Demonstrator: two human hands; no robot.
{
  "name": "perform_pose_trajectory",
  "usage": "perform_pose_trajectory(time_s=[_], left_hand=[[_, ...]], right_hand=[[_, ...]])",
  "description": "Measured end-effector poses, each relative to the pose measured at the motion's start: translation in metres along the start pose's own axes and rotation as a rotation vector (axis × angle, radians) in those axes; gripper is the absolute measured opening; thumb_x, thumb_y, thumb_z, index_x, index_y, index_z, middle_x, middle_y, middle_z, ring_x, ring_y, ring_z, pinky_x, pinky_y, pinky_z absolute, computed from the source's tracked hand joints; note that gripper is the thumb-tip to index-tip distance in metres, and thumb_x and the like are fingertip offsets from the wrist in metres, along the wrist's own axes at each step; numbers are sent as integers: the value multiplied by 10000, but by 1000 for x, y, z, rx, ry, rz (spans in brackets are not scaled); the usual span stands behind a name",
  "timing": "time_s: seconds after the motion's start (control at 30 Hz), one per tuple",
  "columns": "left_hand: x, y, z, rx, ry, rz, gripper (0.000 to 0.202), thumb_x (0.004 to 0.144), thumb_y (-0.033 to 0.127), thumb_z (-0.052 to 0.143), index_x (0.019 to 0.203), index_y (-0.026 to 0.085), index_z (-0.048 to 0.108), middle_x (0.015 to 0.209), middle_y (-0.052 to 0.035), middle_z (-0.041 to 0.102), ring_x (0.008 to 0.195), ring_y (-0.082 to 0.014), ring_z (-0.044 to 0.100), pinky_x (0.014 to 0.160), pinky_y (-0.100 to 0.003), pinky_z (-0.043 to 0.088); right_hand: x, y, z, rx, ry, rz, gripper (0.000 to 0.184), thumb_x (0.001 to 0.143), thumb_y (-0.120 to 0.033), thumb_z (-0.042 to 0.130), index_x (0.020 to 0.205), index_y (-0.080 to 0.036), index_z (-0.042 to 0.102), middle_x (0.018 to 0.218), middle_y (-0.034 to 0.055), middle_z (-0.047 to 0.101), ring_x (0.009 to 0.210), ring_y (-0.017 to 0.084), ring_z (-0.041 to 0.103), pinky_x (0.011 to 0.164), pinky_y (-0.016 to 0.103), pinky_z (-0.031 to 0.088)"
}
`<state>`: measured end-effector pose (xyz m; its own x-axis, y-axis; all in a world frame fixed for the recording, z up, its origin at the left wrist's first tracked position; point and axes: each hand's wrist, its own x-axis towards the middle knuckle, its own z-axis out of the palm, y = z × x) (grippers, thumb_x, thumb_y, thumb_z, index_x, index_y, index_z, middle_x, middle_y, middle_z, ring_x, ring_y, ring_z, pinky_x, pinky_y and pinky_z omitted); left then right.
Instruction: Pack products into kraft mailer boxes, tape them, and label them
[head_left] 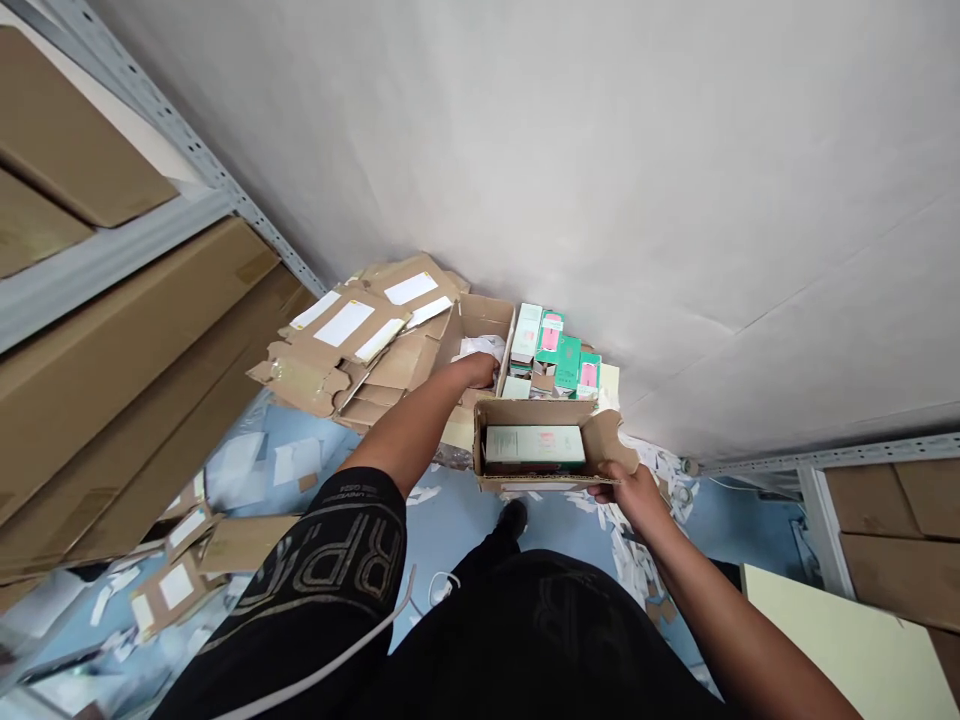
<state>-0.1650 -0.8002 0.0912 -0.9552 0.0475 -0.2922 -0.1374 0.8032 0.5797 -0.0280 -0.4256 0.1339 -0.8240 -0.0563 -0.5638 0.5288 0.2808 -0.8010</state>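
Observation:
My left hand (480,371) reaches down into an open brown carton (484,312) by the wall. Its fingers are curled at some crumpled white paper (480,346) and look closed on it; the fingertips are partly hidden. With my right hand (628,490) I grip the right end of a smaller open cardboard box (538,411), thumb over the rim. Inside that box lies a long white-and-green product box (534,444) with a pink mark. Just beyond it, several green and white product boxes (568,362) with pink labels stand together beside the carton.
Flattened cardboard boxes (343,325) with white labels are piled left of the carton. Paper scraps (645,575) and cardboard litter the blue floor (431,525). Metal shelving (161,240) with large cartons flanks the left, more cartons (874,500) the right. A white cable (330,662) crosses my left arm.

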Motion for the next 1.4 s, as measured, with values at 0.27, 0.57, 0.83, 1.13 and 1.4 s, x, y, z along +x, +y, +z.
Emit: perform_pose_trajectory(time_s=[0.27,0.57,0.83,1.13,1.4], left_hand=[[-28,-12,-37,44,-41,-41,267,760,280,715,1001,219,811,860,-37,760,840,-236,663,801,-298,478],[-46,-23,-37,63,51,-34,304,774,260,697,1052,202,805,923,-46,765,804,-210,652,755,-282,472],[-53,-16,-36,117,33,13,244,833,339,678,1010,223,799,976,-52,770,902,-232,674,759,-281,463],[-79,5,-58,92,281,99,255,921,329,610,1078,182,747,1056,-117,752,969,-266,672,814,-317,463],[-172,75,-103,-222,122,453,255,950,412,601,1038,204,720,976,-21,741,889,-166,663,818,-268,475]], right_hand=[[8,-4,17,-41,-39,-7,193,732,-330,628,802,-167,704,783,139,773,695,320,767,543,352,605],[14,-7,30,-33,-58,-1,193,749,-299,623,836,-147,704,730,116,764,638,289,763,523,316,603],[16,-5,33,-45,-53,17,177,769,-281,632,847,-136,697,688,102,757,624,278,762,541,318,620],[23,-2,42,-40,-75,5,161,767,-300,638,825,-156,684,677,94,748,625,278,760,531,323,623],[22,-13,47,-44,-77,27,142,776,-281,618,801,-160,688,673,95,745,641,275,763,531,315,621]])
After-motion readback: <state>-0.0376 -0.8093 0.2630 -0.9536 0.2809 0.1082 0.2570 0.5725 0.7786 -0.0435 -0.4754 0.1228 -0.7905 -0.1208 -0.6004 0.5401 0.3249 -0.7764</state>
